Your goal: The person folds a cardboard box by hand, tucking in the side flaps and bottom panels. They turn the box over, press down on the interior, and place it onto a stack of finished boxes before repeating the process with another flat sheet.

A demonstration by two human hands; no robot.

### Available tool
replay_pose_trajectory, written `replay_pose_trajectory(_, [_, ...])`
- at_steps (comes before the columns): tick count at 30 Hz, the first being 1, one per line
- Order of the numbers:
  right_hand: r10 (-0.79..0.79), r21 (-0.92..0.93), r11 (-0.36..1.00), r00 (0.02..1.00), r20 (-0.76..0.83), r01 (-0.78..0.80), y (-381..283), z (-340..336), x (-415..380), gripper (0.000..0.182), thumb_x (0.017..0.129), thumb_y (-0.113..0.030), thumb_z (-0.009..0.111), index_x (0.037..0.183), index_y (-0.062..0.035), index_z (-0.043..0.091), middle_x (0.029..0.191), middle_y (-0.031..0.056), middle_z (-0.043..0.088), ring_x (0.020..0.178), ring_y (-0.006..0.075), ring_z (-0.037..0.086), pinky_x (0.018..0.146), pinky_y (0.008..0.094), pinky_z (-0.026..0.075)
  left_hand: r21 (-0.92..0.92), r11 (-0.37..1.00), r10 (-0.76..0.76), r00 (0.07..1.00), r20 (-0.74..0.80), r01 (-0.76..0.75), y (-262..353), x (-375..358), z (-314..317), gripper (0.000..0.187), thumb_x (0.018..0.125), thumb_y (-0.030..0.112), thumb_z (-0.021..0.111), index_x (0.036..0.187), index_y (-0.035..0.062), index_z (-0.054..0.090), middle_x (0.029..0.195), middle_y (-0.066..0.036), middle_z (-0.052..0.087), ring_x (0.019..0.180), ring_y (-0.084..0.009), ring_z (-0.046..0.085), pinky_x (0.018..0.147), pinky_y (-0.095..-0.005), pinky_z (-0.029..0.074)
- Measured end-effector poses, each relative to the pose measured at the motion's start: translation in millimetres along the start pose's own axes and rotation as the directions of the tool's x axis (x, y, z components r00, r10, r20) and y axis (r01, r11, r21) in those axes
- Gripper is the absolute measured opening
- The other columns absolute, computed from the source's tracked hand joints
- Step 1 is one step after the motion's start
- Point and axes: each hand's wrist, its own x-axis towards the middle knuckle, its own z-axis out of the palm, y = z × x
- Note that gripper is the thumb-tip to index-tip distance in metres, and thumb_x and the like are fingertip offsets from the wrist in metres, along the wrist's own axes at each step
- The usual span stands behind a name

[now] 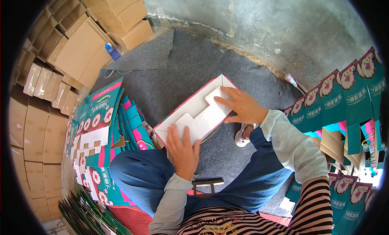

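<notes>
A long carton with a white inside and red edges lies slantwise across my lap, its inner flaps facing up. My left hand rests with fingers stretched out on the white flap at the near left end. At the far right end, my right hand lies spread over another white flap, the thumb at the carton's side. Neither hand grips anything that I can see. The carton's printed outside is mostly hidden beneath it.
Flat printed green cartons are piled at my left. Brown boxes stack up along the left side, with a blue bottle beside them. Folded green cartons stand in rows at my right. A grey wall rises behind the dark floor mat.
</notes>
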Motion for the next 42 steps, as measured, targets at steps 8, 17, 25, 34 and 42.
replay_pose_trajectory(8, [-0.055, 0.025, 0.998, 0.986, 0.16, 0.052, 2.9, 16.4, 7.8, 0.08, 0.066, -0.037, 0.077, 0.131, -0.0039, 0.045, 0.139, 0.0128, 0.042, 0.128, 0.0332, 0.039, 0.105, 0.0432, 0.034, 0.024, 0.992, 0.121, 0.986, 0.118, -0.124, -12.2, 0.8, 19.4, 0.061, 0.08, 0.029, 0.067, 0.129, -0.0004, 0.046, 0.134, -0.02, 0.045, 0.126, -0.037, 0.041, 0.105, -0.0513, 0.028])
replay_pose_trajectory(17, [-0.09, 0.083, 0.994, 0.953, 0.291, 0.069, 6.4, 17.0, 13.1, 0.067, 0.071, -0.039, 0.073, 0.123, -0.0031, 0.051, 0.127, 0.0106, 0.052, 0.12, 0.0288, 0.046, 0.099, 0.0418, 0.037, -0.026, 0.992, 0.126, 0.968, 0.217, -0.123, -17.4, -0.4, 22.2, 0.055, 0.083, 0.027, 0.065, 0.127, -0.001, 0.048, 0.132, -0.021, 0.048, 0.123, -0.0339, 0.045, 0.104, -0.0466, 0.032])
replay_pose_trajectory(25, [-0.043, 0.264, 0.964, 0.997, 0.063, 0.025, 0.1, -0.8, 5.8, 0.051, 0.076, -0.036, 0.071, 0.113, -0.0025, 0.059, 0.116, 0.0123, 0.058, 0.106, 0.0325, 0.054, 0.094, 0.0405, 0.041, -0.162, 0.98, 0.112, 0.994, -0.014, -0.113, -14.0, -2.6, -8.0, 0.056, 0.079, 0.023, 0.07, 0.126, 0.0005, 0.049, 0.126, -0.02, 0.051, 0.117, -0.0356, 0.047, 0.1, -0.046, 0.034])
replay_pose_trajectory(34, [0.704, 0.762, 0.229, 0.644, 0.301, -0.606, 82.6, 46.4, 26.8, 0.058, 0.094, -0.054, 0.04, 0.107, -0.0018, 0.063, 0.108, 0.0133, 0.064, 0.098, 0.0247, 0.06, 0.084, 0.0369, 0.046, -0.548, -0.519, -0.515, 0.271, 0.813, 0.656, -132.1, 13.5, 27.9, 0.069, 0.086, 0.058, 0.05, 0.132, 0.0081, 0.046, 0.139, -0.013, 0.043, 0.126, -0.0323, 0.041, 0.103, -0.047, 0.031])
replay_pose_trajectory(42, [0.49, 0.739, -0.358, 0.559, 0.669, -0.571, 105.5, 57.2, 36.5, 0.059, 0.094, -0.055, 0.042, 0.114, -0.0035, 0.061, 0.11, 0.0126, 0.064, 0.094, 0.0211, 0.064, 0.086, 0.0354, 0.05, -0.4, -0.759, -0.147, 0.463, 0.874, 0.514, -130.6, 13.2, 53.5, 0.047, 0.088, 0.031, 0.047, 0.124, 0.0007, 0.053, 0.124, -0.014, 0.057, 0.114, -0.0286, 0.055, 0.1, -0.0417, 0.042])
